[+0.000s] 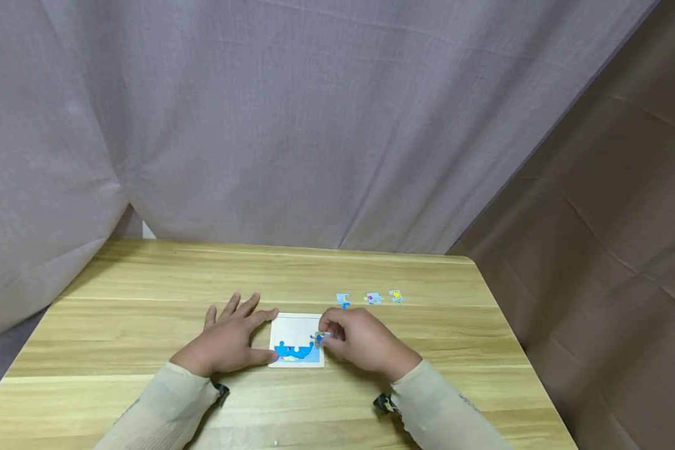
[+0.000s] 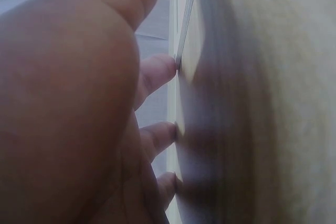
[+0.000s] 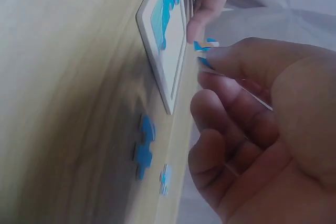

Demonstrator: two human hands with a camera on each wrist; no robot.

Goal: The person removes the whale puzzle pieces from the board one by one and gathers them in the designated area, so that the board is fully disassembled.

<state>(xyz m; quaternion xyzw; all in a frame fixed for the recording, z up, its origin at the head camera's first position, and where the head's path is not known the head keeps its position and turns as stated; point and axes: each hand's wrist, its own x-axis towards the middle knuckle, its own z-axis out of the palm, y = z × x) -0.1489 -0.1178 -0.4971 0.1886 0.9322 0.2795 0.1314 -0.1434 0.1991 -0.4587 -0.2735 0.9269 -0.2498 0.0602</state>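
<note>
A white puzzle board [image 1: 296, 325] lies flat on the table, with joined blue pieces [image 1: 294, 352] along its near side. My right hand [image 1: 364, 340] pinches a jigsaw piece [image 1: 319, 338] between thumb and forefinger, over the board's right edge. In the right wrist view, that piece [image 3: 200, 46] shows blue and white, partly covered by the thumb. My left hand [image 1: 229, 340] rests on the table with fingers spread. Its thumb and forefinger touch the board's left edge. The left wrist view shows the board's thin edge [image 2: 185, 30] beside the fingertips.
Beyond the board, to the right, lie three loose jigsaw pieces: a mostly light blue one [image 1: 343, 299], one with a pink spot [image 1: 374, 298] and one with a yellow figure [image 1: 395, 295]. The wooden table [image 1: 444, 350] ends at a grey curtain [image 1: 270, 137].
</note>
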